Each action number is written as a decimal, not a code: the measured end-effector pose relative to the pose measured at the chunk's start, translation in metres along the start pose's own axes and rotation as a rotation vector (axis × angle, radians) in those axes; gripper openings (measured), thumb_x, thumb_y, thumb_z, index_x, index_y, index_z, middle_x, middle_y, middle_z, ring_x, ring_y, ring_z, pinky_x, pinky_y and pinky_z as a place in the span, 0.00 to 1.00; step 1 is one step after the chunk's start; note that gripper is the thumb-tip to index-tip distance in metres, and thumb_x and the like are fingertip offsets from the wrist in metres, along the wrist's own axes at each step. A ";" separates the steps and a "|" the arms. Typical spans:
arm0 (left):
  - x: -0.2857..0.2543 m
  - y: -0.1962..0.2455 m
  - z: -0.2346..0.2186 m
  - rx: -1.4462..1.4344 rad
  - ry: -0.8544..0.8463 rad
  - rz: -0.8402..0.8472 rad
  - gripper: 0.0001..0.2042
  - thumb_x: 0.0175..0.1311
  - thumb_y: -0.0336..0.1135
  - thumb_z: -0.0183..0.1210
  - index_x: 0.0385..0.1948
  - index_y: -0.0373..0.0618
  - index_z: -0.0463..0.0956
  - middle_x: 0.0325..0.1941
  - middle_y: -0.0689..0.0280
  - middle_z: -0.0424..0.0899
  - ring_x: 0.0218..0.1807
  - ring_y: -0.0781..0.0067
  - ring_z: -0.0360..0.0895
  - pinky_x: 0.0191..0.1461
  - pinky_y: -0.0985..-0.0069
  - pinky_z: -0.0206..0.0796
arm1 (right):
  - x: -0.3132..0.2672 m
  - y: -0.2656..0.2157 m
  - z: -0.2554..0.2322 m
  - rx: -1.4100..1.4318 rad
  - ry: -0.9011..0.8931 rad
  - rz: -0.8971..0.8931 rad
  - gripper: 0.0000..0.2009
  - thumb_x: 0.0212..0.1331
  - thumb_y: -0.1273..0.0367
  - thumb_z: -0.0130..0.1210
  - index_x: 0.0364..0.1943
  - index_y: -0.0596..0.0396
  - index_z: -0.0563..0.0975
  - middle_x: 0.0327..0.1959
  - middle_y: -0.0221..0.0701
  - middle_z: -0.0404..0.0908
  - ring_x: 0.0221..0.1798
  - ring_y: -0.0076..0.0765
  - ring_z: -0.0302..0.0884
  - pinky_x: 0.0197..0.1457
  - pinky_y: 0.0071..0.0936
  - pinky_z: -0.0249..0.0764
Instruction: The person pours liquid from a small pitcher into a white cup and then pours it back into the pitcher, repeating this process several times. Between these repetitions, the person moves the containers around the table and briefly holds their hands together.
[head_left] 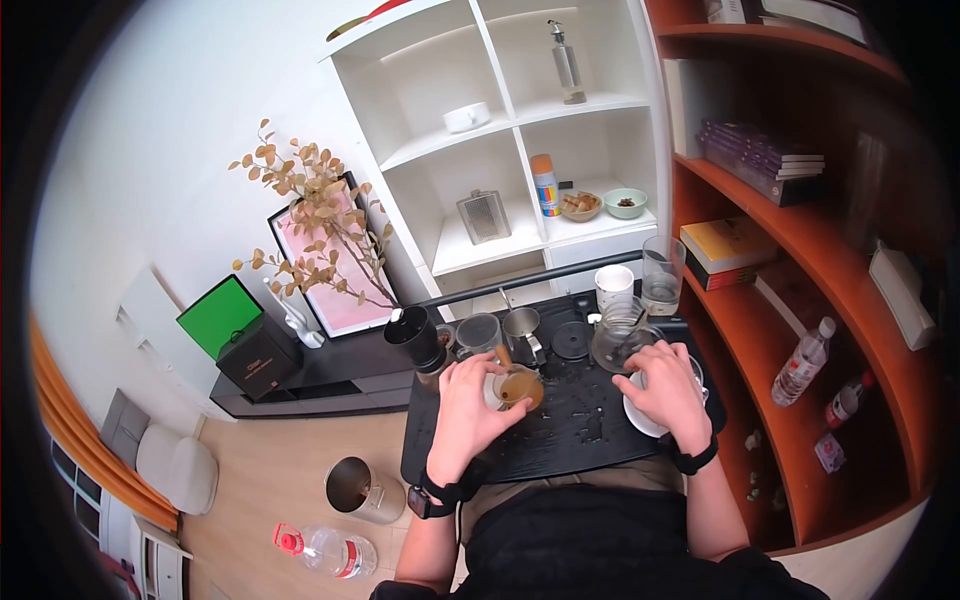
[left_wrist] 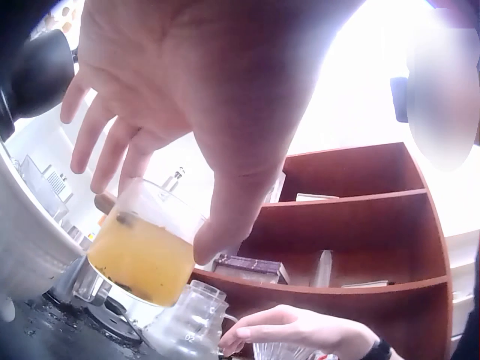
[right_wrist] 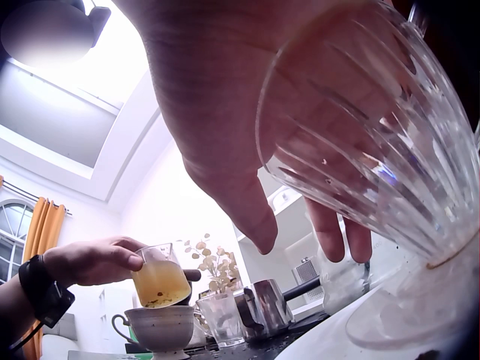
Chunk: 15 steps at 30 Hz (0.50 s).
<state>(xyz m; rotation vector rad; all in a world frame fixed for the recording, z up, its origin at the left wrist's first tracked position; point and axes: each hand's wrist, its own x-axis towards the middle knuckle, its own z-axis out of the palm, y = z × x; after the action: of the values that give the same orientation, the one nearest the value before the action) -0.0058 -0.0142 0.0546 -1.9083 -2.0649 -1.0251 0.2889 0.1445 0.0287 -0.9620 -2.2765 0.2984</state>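
My left hand holds a small clear glass of yellow-brown liquid with dark bits at its bottom, pinched between thumb and fingers. The glass tilts over a white footed cup. My right hand reaches down at the handle side of a clear glass carafe, thumb and fingers spread apart, fingertips right at the handle. Beneath that palm, close to the wrist, stands a ribbed clear glass over a white saucer.
On the wet black tray stand a black grinder, a glass mug, a steel pitcher, a white patterned cup and a tall glass. A wooden bookshelf curves close along the right.
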 end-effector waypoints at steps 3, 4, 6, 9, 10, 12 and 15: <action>-0.001 0.008 -0.014 -0.070 0.015 -0.227 0.29 0.56 0.46 0.86 0.56 0.43 0.86 0.65 0.54 0.92 0.72 0.45 0.81 0.80 0.51 0.72 | -0.001 0.000 0.000 0.002 0.005 -0.003 0.17 0.66 0.56 0.76 0.42 0.58 0.94 0.44 0.34 0.94 0.58 0.43 0.85 0.72 0.42 0.69; -0.002 0.007 -0.015 -0.036 0.053 -0.227 0.28 0.57 0.43 0.85 0.57 0.42 0.85 0.60 0.55 0.93 0.68 0.48 0.84 0.75 0.53 0.76 | -0.001 0.001 0.000 0.008 0.008 -0.004 0.17 0.66 0.56 0.76 0.42 0.58 0.94 0.44 0.34 0.94 0.58 0.43 0.85 0.72 0.42 0.69; -0.005 0.000 -0.018 -0.060 0.097 -0.245 0.29 0.57 0.42 0.85 0.58 0.42 0.84 0.60 0.55 0.93 0.67 0.49 0.85 0.75 0.54 0.76 | 0.000 0.001 0.000 0.003 0.009 -0.005 0.17 0.66 0.56 0.76 0.41 0.58 0.94 0.44 0.34 0.94 0.58 0.43 0.85 0.73 0.42 0.69; -0.007 -0.010 -0.025 -0.076 0.171 -0.235 0.30 0.59 0.37 0.84 0.61 0.41 0.79 0.57 0.54 0.94 0.63 0.55 0.90 0.73 0.59 0.78 | 0.000 0.000 0.000 -0.005 0.002 -0.003 0.17 0.67 0.56 0.76 0.41 0.58 0.94 0.44 0.34 0.94 0.58 0.43 0.85 0.73 0.42 0.69; -0.008 -0.013 -0.029 -0.135 0.181 -0.252 0.30 0.60 0.36 0.83 0.61 0.41 0.79 0.56 0.53 0.95 0.62 0.56 0.91 0.73 0.60 0.78 | 0.000 0.000 0.000 -0.008 -0.004 0.001 0.17 0.67 0.56 0.76 0.41 0.58 0.94 0.44 0.34 0.94 0.58 0.43 0.85 0.73 0.42 0.69; -0.010 -0.021 -0.031 -0.159 0.212 -0.256 0.28 0.61 0.34 0.82 0.60 0.39 0.77 0.54 0.54 0.96 0.60 0.61 0.93 0.72 0.63 0.79 | 0.000 0.001 0.001 -0.007 -0.002 -0.001 0.17 0.67 0.56 0.76 0.41 0.58 0.94 0.44 0.34 0.94 0.58 0.43 0.85 0.73 0.42 0.69; -0.015 -0.031 -0.032 -0.161 0.248 -0.273 0.28 0.61 0.34 0.81 0.60 0.40 0.77 0.54 0.54 0.96 0.60 0.61 0.92 0.72 0.62 0.79 | 0.000 0.000 0.001 -0.008 -0.004 0.002 0.17 0.67 0.56 0.76 0.42 0.58 0.94 0.44 0.34 0.94 0.58 0.42 0.85 0.73 0.42 0.69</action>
<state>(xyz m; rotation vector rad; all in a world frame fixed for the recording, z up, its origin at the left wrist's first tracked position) -0.0428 -0.0429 0.0587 -1.4945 -2.1907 -1.4465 0.2884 0.1449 0.0276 -0.9681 -2.2820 0.2920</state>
